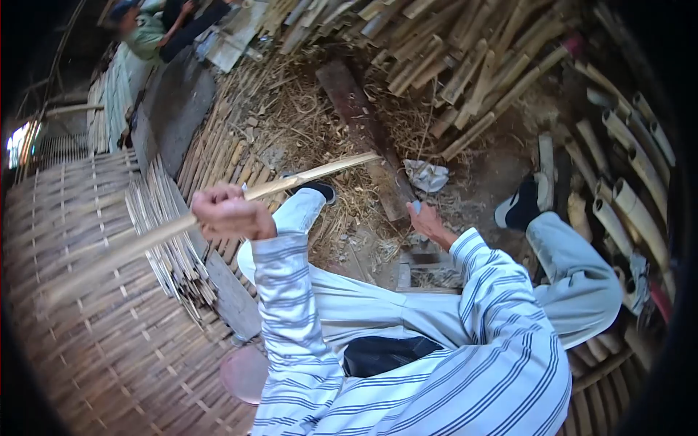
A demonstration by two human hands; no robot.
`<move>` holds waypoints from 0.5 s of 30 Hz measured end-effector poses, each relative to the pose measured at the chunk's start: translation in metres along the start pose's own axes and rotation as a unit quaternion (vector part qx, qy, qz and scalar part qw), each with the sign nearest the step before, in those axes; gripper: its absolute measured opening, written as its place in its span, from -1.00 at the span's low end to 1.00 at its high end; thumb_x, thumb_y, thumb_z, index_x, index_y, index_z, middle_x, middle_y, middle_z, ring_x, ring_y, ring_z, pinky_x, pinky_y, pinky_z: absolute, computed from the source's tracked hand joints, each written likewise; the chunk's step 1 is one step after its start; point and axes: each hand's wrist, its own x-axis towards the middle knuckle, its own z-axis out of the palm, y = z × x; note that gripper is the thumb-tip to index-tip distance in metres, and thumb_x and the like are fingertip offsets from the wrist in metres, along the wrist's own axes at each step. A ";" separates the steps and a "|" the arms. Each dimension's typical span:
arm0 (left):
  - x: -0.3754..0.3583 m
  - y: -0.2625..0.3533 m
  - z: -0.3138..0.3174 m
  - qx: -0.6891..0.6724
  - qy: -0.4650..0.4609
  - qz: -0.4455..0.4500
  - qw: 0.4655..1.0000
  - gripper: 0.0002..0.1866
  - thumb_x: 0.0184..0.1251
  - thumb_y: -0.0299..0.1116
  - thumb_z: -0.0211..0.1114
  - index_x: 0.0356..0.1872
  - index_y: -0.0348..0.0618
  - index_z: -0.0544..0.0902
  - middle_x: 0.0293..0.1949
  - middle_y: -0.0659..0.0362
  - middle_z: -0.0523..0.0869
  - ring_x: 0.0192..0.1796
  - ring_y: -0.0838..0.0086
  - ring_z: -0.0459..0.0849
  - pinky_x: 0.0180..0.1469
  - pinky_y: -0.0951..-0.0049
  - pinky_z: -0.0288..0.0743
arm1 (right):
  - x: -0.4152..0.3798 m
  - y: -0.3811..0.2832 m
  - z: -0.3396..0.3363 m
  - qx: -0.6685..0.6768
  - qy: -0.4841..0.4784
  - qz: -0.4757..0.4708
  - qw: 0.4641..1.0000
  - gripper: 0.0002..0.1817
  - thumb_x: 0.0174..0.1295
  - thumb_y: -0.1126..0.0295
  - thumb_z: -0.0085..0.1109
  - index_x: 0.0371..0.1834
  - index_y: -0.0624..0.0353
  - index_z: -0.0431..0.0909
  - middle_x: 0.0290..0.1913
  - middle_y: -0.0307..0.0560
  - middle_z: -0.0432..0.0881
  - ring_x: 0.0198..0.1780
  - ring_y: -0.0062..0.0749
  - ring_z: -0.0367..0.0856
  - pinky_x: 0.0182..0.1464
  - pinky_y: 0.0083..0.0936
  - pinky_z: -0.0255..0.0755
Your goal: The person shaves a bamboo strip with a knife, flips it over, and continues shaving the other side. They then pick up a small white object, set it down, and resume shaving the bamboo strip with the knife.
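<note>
Left hand (229,212) fisted around bamboo strip (218,208)

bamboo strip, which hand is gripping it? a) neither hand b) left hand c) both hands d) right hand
b: the left hand is closed around the long bamboo strip, while the right hand is lower down by the knife handle near the dark wooden plank, apart from the strip.
</note>
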 end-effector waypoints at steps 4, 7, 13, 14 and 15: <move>0.021 -0.001 0.000 -0.060 -0.078 -0.084 0.992 -0.70 0.27 -0.38 0.10 -0.64 -0.04 0.25 -0.72 0.25 0.30 -0.68 0.61 0.30 -0.63 0.54 0.18 | 0.016 0.001 -0.029 0.124 -0.031 -0.001 0.992 -0.29 0.36 -0.22 -0.12 -0.17 0.37 0.59 -0.31 0.34 0.67 -0.21 0.25 0.68 -0.14 -0.06 0.51; 0.050 -0.011 0.000 -0.046 -0.232 -0.085 0.968 -0.82 0.25 -0.50 0.21 -0.33 -0.13 0.34 -0.51 0.21 0.48 -0.53 0.58 0.45 -0.51 0.58 0.35 | 0.023 -0.011 -0.067 0.193 -0.093 0.083 0.973 -0.27 0.35 -0.24 -0.11 -0.36 0.35 0.62 -0.43 0.21 0.65 -0.37 -0.02 0.68 -0.27 -0.16 0.49; 0.080 -0.071 -0.004 0.052 -0.379 -0.039 0.923 -0.58 0.28 -0.49 0.32 -0.02 -0.22 0.24 -0.22 0.10 0.61 -0.19 0.42 0.70 -0.27 0.50 0.66 | -0.020 -0.062 -0.133 0.049 0.005 0.036 0.998 -0.22 0.33 -0.24 -0.10 -0.65 0.34 0.58 -0.64 0.07 0.59 -0.49 -0.17 0.64 -0.34 -0.23 0.48; 0.087 -0.079 -0.003 0.075 -0.387 -0.001 0.919 -0.58 0.31 -0.45 0.32 -0.02 -0.25 0.23 -0.20 0.07 0.63 -0.14 0.36 0.75 -0.29 0.46 0.73 | -0.027 -0.066 -0.138 0.064 0.005 0.053 0.997 -0.22 0.32 -0.25 -0.10 -0.65 0.35 0.59 -0.63 0.09 0.59 -0.48 -0.17 0.65 -0.33 -0.23 0.48; 0.092 -0.070 -0.001 0.089 -0.377 -0.011 0.922 -0.57 0.29 -0.44 0.34 -0.03 -0.26 0.24 -0.20 0.07 0.63 -0.18 0.36 0.75 -0.32 0.45 0.73 | -0.024 -0.064 -0.135 0.061 0.083 0.014 0.995 -0.27 0.31 -0.21 -0.01 -0.62 0.35 0.54 -0.65 0.06 0.56 -0.59 -0.16 0.62 -0.50 -0.24 0.43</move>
